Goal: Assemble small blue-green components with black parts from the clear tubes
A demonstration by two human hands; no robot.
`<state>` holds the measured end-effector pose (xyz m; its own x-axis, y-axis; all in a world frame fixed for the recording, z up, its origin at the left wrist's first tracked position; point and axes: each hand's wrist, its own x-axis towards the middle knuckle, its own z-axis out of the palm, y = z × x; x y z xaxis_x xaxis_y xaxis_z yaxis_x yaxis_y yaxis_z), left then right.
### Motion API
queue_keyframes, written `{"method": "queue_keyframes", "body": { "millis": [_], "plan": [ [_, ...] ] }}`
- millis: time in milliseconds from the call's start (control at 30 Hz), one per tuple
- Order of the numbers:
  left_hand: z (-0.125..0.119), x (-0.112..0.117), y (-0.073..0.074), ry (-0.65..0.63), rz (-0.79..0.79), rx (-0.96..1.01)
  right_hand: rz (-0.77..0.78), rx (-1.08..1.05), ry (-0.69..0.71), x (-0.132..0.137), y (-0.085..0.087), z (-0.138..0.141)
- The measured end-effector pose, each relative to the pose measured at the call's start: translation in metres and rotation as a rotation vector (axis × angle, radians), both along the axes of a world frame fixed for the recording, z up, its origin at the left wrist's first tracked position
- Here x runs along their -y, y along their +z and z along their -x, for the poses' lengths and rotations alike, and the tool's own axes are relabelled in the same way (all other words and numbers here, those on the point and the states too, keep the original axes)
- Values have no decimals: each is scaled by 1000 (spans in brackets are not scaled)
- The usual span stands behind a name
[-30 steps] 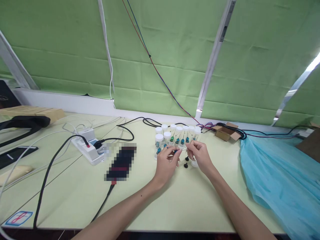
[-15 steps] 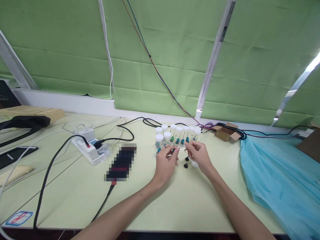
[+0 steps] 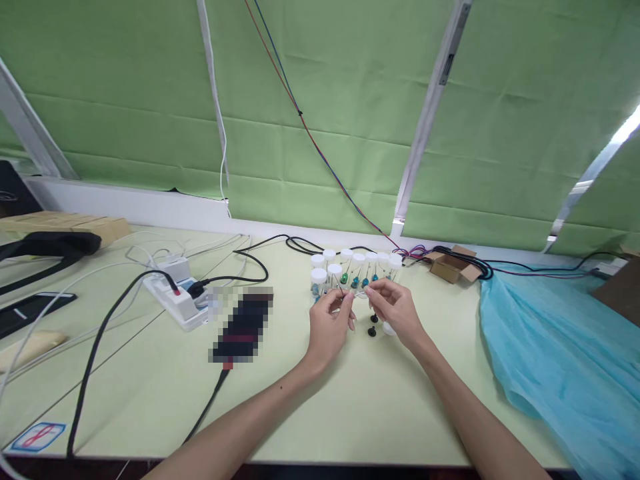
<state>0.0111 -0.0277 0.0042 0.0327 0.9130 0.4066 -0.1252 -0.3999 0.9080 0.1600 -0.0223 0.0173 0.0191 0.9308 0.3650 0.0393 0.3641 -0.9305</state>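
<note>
Over the table, my left hand (image 3: 330,323) has thumb and index finger pinched together. My right hand (image 3: 395,305) also pinches, its fingertips close to the left ones. A thin pale stick-like piece (image 3: 359,294) spans the gap between both sets of fingertips; its kind is too small to make out. Just behind the hands stand several small clear jars with white lids (image 3: 319,275). Among them are green and teal bead-like pieces (image 3: 355,283) with thin dark stems. Two small black pieces (image 3: 372,331) lie below my right hand, and a white lid (image 3: 389,328) is partly hidden by it.
A pixelated dark device (image 3: 243,327) with a cable lies left of my hands. Further left is a white power strip (image 3: 175,293) with plugs and cords. An open cardboard box (image 3: 453,265) stands at the back right, near a blue sheet (image 3: 545,367) over the table's right side.
My left hand has shifted slightly left and my right hand's fingertips slightly up and left. The thin piece stays between them, and a dark stem shows above the left fingers.
</note>
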Motion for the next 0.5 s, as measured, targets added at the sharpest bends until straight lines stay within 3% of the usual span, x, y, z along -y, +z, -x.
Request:
{"method": "queue_keyframes", "body": {
  "millis": [500],
  "plan": [
    [-1,0,-2,-1,-32,-40,50,-26,7,1,2,1]
  ]
}}
